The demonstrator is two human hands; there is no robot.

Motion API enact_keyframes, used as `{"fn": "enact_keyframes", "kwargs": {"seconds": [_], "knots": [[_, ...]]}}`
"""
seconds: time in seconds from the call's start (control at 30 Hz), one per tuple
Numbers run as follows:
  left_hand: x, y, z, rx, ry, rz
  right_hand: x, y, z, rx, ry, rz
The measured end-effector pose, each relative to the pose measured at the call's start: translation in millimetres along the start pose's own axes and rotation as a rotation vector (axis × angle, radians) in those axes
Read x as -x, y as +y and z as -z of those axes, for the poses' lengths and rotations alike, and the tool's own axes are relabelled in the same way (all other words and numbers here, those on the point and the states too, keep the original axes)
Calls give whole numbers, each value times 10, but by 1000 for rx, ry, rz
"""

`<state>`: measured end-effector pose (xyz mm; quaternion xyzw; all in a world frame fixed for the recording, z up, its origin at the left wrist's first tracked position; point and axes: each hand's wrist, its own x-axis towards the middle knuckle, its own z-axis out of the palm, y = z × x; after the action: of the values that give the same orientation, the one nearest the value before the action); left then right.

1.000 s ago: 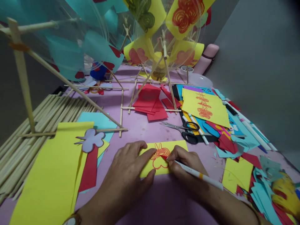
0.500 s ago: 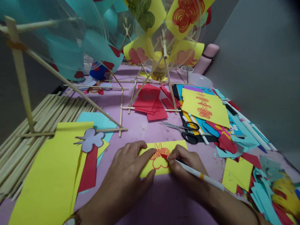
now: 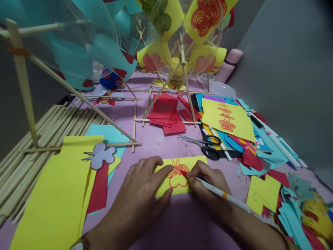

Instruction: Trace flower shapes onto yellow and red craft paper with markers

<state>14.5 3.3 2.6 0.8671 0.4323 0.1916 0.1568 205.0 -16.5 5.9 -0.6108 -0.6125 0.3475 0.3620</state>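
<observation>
A small yellow paper [image 3: 160, 187] lies on the pink-purple table, bearing a red-orange butterfly drawing [image 3: 178, 180] with spiral upper wings and plain lower ones. My left hand [image 3: 145, 191] rests open on the paper's left part, thumb and fingers apart. In my right hand [image 3: 208, 182] a white marker [image 3: 229, 198] with a red tip and an orange band is pinched, its tip on the upper right wing. Black-handled scissors [image 3: 201, 142] lie just beyond the paper. Left of my left hand, a grey-lilac butterfly cutout [image 3: 100, 156] lies on larger yellow sheets [image 3: 52, 194].
Wooden sticks [image 3: 36, 139] are stacked at the left. Stick frames [image 3: 186, 83] carrying yellow and blue papers rise at the back. Red papers [image 3: 163, 111] lie mid-table. To the right are a yellow butterfly-print sheet [image 3: 229, 118], markers [image 3: 281, 142] and paper scraps [image 3: 262, 194].
The marker tip has shifted slightly to the right over the upper right wing, my right hand moving with it. My left hand and the paper stay in place.
</observation>
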Motion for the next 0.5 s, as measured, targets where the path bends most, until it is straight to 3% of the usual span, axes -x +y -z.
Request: {"fn": "enact_keyframes", "kwargs": {"seconds": [0.5], "knots": [[1, 10, 10, 2, 5, 6, -8, -39, 4, 7, -21, 30]]}}
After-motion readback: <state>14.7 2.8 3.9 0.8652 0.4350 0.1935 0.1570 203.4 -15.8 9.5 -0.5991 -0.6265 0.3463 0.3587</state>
